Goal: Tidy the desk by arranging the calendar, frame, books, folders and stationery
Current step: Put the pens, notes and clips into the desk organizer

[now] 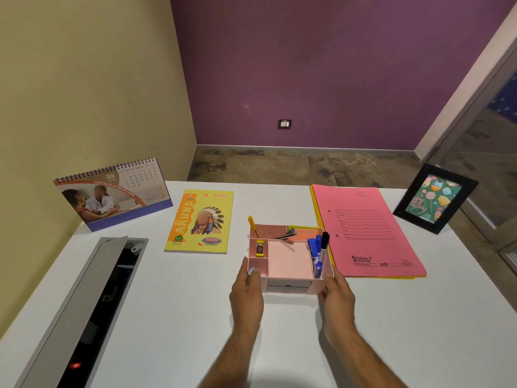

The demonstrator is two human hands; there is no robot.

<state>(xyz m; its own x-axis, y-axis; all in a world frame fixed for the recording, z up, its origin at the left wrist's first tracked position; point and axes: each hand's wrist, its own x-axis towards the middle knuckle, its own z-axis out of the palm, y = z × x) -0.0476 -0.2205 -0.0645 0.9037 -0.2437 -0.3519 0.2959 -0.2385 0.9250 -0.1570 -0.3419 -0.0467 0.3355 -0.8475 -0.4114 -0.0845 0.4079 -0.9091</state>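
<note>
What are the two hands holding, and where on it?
The pink desk organizer: left hand grips its near left corner, right hand its near right corner.

I see a white desk [173, 317]. On its left side there is a long grey flap [70, 303], tipped open over a dark cable slot [103, 309]. A small red light [75, 366] glows at the near end of that slot. Far behind the desk is a purple wall [321, 65] with 1 black socket plate [284, 124] low on it. A cream wall [84, 79] stands on the left. The floor [293, 166] past the desk looks brown and patchy. On the right I see a glass panel [492, 152].
</note>
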